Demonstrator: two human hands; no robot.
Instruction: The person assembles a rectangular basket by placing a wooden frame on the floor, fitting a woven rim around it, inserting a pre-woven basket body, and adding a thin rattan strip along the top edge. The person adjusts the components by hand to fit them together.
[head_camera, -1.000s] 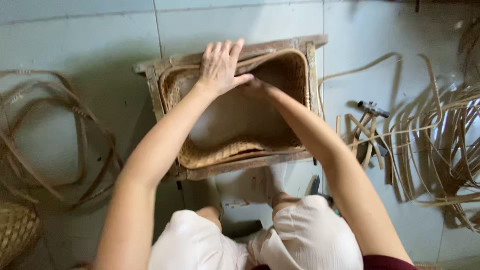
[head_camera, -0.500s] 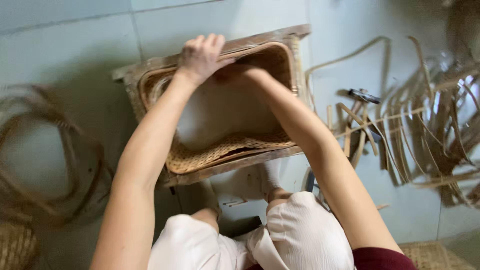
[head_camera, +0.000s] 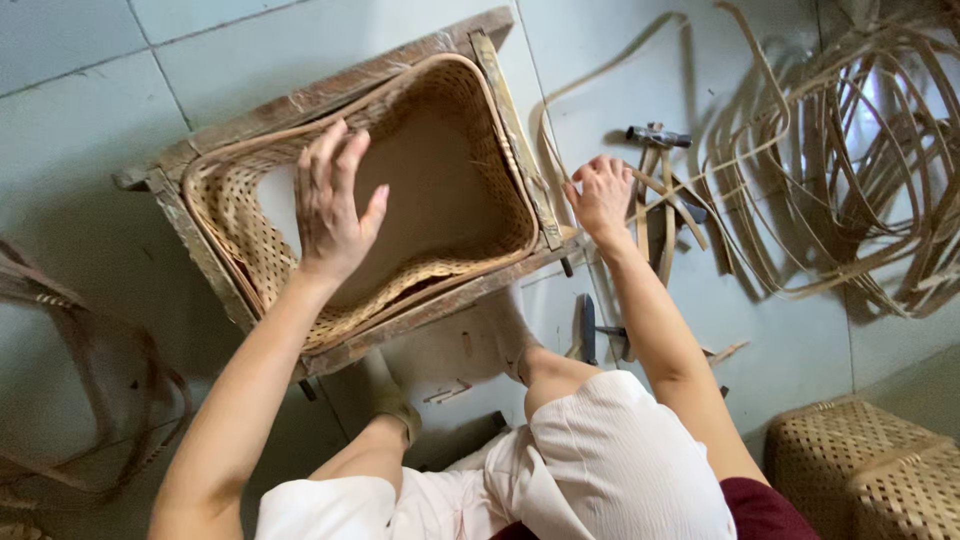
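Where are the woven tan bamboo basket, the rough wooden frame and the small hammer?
woven tan bamboo basket (head_camera: 470, 140): head view, right inner wall.
rough wooden frame (head_camera: 330, 88): head view, far rail.
small hammer (head_camera: 657, 136): head view, metal head.

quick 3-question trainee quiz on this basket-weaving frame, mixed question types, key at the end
1. True or false: the left hand is spread over the woven basket that sits in the wooden frame.
2. Multiple choice: where is the right hand?
A. inside the basket
B. beside the frame, near the loose cane strips and the hammer on the floor
C. resting on the knee
3. Fill in: at lower right stands another woven ____.

Key
1. True
2. B; its fingers are open and grip nothing that shows
3. basket
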